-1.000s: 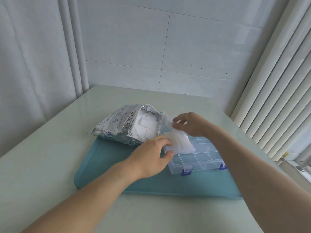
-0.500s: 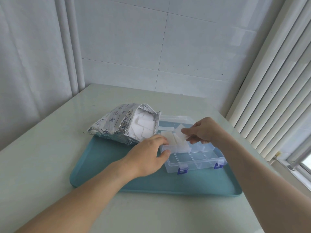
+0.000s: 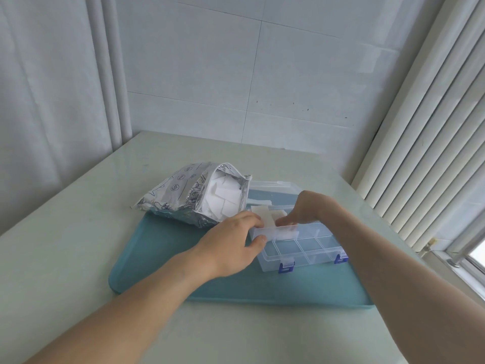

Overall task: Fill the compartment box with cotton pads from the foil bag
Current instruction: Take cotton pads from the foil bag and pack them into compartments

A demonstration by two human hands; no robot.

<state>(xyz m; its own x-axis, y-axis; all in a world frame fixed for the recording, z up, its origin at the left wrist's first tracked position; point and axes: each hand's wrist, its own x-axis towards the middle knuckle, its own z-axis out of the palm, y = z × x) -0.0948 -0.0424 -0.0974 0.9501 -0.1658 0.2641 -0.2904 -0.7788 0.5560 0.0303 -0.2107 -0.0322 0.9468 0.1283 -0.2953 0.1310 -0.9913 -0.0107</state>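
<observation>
Head view. Pale green table (image 3: 65, 245) set in a corner: tiled wall at the far side, curtain (image 3: 47, 101) on the left, vertical blinds (image 3: 433, 127) on the right with a window frame low at the right edge.

Teal tray (image 3: 162, 258) lies flat on the table. On its far-left part, foil bag (image 3: 181, 195) on its side, mouth open toward the right, white cotton pads (image 3: 223, 198) stacked loosely inside and showing at the opening.

Just right of the bag, touching or nearly so: clear compartment box (image 3: 309, 248), on the tray, lid (image 3: 275, 193) swung open toward the far side. Two blue latches on the near wall. Near row of compartments shows only clear plastic. Far-left compartments hold white pads; a few stand up above the rim, and one strip of pad fills the compartment along the left part of the middle row.

Left hand (image 3: 231, 245): reaches from the near left, fingers curled over the box's left end, thumb against the near-left corner; it grips the box there.

Right hand (image 3: 307, 211): comes in from the right, over the far-left compartments, fingers pointing down and bunched at the pads sticking up. Fingertips are partly hidden by the pads and the left hand; cannot tell whether they pinch a pad or just press on it.

Both forearms are bare.
</observation>
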